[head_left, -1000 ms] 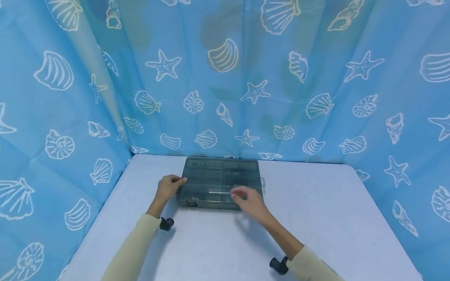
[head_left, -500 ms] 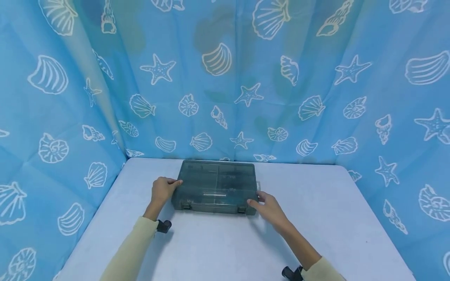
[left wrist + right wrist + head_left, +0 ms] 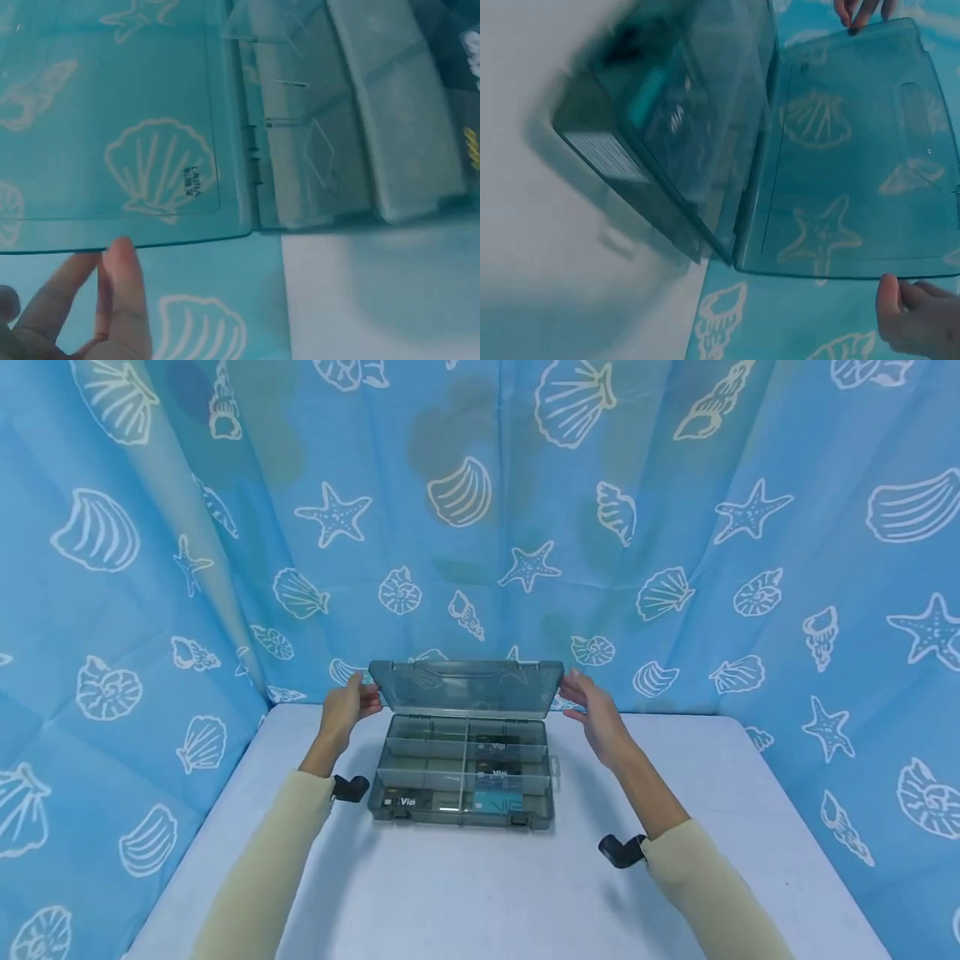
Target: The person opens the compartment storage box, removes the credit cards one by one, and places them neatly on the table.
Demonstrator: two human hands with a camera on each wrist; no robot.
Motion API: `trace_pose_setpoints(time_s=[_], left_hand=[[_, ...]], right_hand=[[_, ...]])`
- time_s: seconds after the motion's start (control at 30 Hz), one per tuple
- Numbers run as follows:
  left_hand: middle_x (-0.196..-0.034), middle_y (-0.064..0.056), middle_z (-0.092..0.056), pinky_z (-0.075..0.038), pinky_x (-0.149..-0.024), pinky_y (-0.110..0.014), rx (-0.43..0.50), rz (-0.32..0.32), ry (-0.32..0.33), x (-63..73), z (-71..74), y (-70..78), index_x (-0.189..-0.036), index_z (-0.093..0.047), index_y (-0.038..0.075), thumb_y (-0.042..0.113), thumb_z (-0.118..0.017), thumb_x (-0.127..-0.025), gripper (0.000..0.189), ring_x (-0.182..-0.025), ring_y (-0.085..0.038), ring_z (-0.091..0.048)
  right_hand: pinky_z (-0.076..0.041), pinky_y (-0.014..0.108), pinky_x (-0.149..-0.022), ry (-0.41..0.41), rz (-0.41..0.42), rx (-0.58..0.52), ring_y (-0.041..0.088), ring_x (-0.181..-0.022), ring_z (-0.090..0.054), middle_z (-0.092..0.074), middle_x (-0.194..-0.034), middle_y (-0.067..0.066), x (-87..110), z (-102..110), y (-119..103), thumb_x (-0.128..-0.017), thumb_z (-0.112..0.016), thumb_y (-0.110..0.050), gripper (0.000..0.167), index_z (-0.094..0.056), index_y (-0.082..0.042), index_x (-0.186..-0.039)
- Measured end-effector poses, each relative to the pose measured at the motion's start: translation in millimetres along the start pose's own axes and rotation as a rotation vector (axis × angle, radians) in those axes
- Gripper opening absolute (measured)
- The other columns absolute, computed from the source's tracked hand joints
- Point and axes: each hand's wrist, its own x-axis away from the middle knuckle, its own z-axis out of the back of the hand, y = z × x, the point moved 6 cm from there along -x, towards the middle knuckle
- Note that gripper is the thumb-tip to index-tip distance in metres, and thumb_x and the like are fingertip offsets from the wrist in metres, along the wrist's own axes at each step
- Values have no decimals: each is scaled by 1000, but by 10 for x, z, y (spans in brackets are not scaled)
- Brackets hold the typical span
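Note:
A translucent grey-green compartment box [image 3: 429,764] stands on the white table with its hinged lid [image 3: 468,689] raised and tilted back. Several dark cards lettered "Vip" lie inside, one in the front left compartment [image 3: 408,799]. A teal card [image 3: 497,802] lies in the front right compartment. My left hand [image 3: 347,706] is at the lid's left edge, and its fairly straight fingertips [image 3: 122,247] touch the rim. At the opposite edge is my right hand [image 3: 600,718], its fingertips [image 3: 889,283] against the rim and its fingers relaxed.
Blue curtains [image 3: 465,568] printed with white shells and starfish enclose the table [image 3: 480,893] at the back and sides. The box sits near the table's back edge. A black wrist camera [image 3: 622,852] is worn on the right wrist, another [image 3: 350,788] on the left.
One second ago the lid was down, with the right hand over the box's front. That hand moved to the right edge, and both hands rose with the lid, exposing the compartments.

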Motion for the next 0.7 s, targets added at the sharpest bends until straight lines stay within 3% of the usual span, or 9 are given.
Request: trace_pose_setpoints(time_s=[0.2, 0.33, 0.37, 0.57, 0.6, 0.7], left_hand=[[-136, -20, -53, -44, -103, -34, 102, -37, -2, -205, -121, 5, -133, -55, -4, 54, -30, -102, 70, -125, -30, -52], [-140, -16, -50, -36, -110, -36, 96, -55, -23, -286, -203, 16, -136, -52, -1, 63, -29, -98, 78, -130, -29, -46], [-138, -15, -52, -36, -110, -35, 118, -76, -34, -367, -212, -49, -135, -55, 1, 64, -30, -97, 77, -128, -28, -48], [-145, -14, -45, -30, -113, -34, 125, -76, -51, -416, -281, -56, -141, -48, 2, 64, -29, -97, 79, -135, -26, -41], [-149, -16, -40, -26, -115, -36, 105, -59, -55, -346, -294, 10, -145, -41, 0, 64, -27, -98, 80, -139, -28, -36], [-151, -16, -37, -25, -115, -40, 108, -64, -84, -334, -278, -15, -148, -35, 0, 59, -28, -100, 76, -139, -29, -34]], right_hand=[[-18, 53, -115, -31, 10, 20, 26, -146, -17, -21, -160, 10, -327, 30, 59, -99, -29, -62, 79, -22, -6, -154], [-18, 56, -114, -23, -3, 0, 23, -147, -17, -18, -161, 6, -511, 61, 148, -100, -26, -60, 75, -19, -9, -155], [-17, 57, -114, -22, -5, -15, 23, -147, -16, -17, -161, 6, -550, 68, 167, -101, -26, -59, 74, -18, -9, -155], [-18, 54, -114, -10, -9, -83, 21, -147, -15, -15, -162, 5, -696, 82, 258, -100, -31, -58, 76, -14, -9, -156], [-19, 54, -114, -6, -1, -81, 21, -147, -15, -15, -162, 5, -699, 78, 269, -101, -32, -57, 76, -14, -8, -156], [-25, 53, -113, 39, 34, -32, 26, -145, -24, -24, -159, 10, -668, 76, 304, -102, -37, -50, 70, -24, -4, -153]])
